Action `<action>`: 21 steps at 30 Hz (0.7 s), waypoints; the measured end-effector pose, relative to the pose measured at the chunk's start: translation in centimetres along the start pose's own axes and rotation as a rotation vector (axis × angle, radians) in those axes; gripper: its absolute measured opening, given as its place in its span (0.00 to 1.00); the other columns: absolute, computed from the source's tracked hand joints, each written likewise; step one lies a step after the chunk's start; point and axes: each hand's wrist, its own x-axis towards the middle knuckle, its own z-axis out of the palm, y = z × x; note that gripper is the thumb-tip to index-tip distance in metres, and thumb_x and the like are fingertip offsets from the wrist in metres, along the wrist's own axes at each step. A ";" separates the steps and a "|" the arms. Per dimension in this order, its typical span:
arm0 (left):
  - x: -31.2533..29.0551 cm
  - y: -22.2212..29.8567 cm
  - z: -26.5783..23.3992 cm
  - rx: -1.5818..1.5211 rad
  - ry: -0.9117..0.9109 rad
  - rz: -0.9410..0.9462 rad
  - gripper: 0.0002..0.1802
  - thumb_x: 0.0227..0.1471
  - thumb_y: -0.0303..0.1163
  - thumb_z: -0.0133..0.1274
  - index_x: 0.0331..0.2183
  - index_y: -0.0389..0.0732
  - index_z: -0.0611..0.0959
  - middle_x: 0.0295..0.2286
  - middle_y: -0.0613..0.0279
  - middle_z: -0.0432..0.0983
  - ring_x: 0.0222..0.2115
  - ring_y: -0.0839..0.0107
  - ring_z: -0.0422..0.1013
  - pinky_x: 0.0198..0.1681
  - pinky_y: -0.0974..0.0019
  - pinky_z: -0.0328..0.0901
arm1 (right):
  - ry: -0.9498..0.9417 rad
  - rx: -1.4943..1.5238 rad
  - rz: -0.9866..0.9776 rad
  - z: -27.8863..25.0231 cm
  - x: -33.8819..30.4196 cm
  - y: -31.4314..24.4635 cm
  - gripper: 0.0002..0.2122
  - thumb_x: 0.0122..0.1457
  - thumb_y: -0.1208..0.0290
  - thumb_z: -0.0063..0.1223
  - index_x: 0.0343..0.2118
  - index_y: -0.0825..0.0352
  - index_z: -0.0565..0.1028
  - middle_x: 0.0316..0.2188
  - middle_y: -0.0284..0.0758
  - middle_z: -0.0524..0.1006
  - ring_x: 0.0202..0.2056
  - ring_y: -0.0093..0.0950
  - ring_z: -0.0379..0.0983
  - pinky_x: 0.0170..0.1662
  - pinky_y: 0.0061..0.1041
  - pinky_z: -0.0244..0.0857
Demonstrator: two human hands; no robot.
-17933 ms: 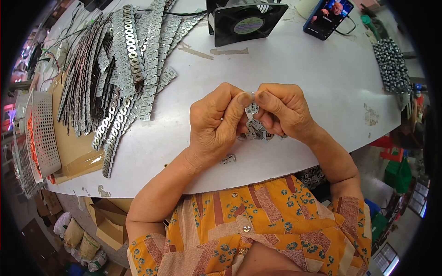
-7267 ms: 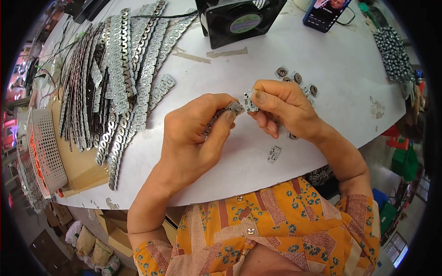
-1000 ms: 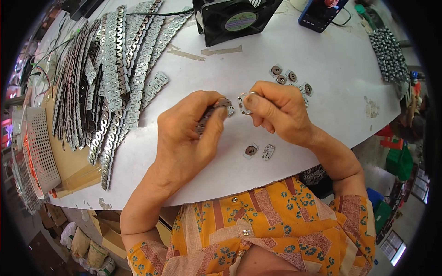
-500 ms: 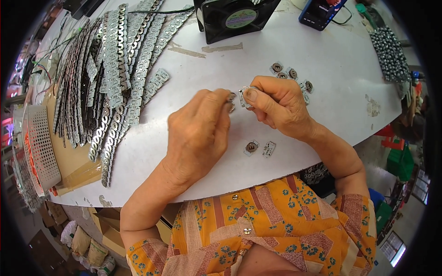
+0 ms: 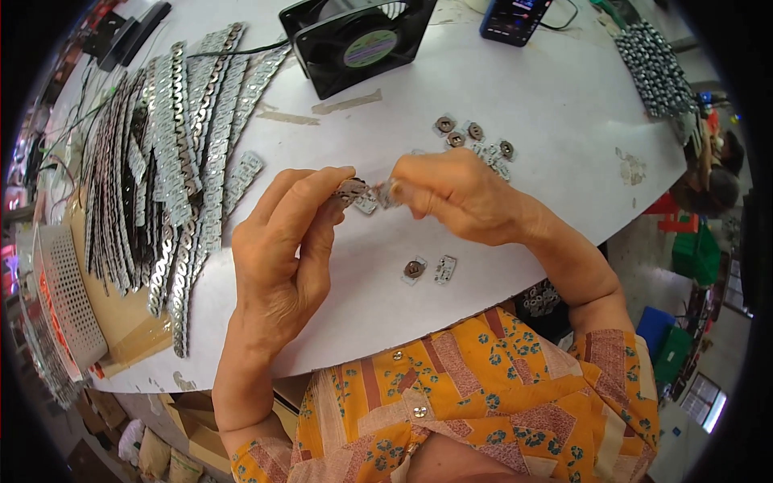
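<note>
My left hand (image 5: 283,233) pinches a short strip of small circuit boards (image 5: 352,191) between thumb and fingertips, its round metal parts facing up. Close by, my right hand (image 5: 467,197) is closed on a small circuit board (image 5: 386,193) at the strip's right end. Motion blurs that board, so I cannot tell whether it is still joined to the strip. Between my forearms, a loose board with a round brown part (image 5: 414,270) lies beside a plain-faced one (image 5: 445,270). Several more loose boards (image 5: 475,131) are scattered just beyond my right hand.
Long circuit board strips (image 5: 217,169) are piled on the left of the white table (image 5: 362,306). A black fan (image 5: 322,68) stands at the back, with a phone (image 5: 515,18) to its right. A perforated white basket (image 5: 71,294) sits at the left edge.
My hands have drawn a little apart, and the left hand has turned so the strip shows. The right fingers have moved quickly and blur. The whole view has shifted slightly.
</note>
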 end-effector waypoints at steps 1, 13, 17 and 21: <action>0.1 -0.2 0.0 0.009 0.001 0.060 0.22 0.53 0.11 0.55 0.50 0.36 0.81 0.32 0.54 0.79 0.27 0.64 0.78 0.30 0.65 0.72 | 0.002 -0.007 0.004 0.2 0.1 0.1 0.08 0.69 0.72 0.52 0.33 0.70 0.74 0.20 0.34 0.73 0.20 0.27 0.72 0.25 0.27 0.64; -0.9 -0.3 1.1 0.002 -0.159 0.038 0.08 0.53 0.16 0.60 0.37 0.34 0.81 0.24 0.56 0.76 0.19 0.66 0.71 0.23 0.65 0.65 | -0.031 -0.008 -0.209 0.2 0.0 0.5 0.07 0.63 0.70 0.62 0.32 0.69 0.79 0.21 0.36 0.73 0.21 0.35 0.71 0.25 0.31 0.63; -1.2 -0.5 1.4 -0.109 -0.166 -0.142 0.04 0.55 0.19 0.61 0.34 0.33 0.82 0.23 0.55 0.77 0.19 0.69 0.71 0.23 0.67 0.64 | -0.056 0.059 -0.141 0.4 -0.5 0.4 0.10 0.63 0.68 0.62 0.30 0.68 0.77 0.21 0.35 0.73 0.21 0.36 0.71 0.24 0.32 0.62; -1.1 -0.6 0.8 -0.016 -0.167 -0.113 0.02 0.57 0.21 0.60 0.34 0.33 0.82 0.22 0.57 0.78 0.19 0.72 0.71 0.23 0.69 0.65 | -0.071 -0.035 -0.184 0.3 -0.2 0.0 0.11 0.63 0.68 0.63 0.28 0.69 0.76 0.18 0.35 0.72 0.18 0.33 0.69 0.23 0.31 0.61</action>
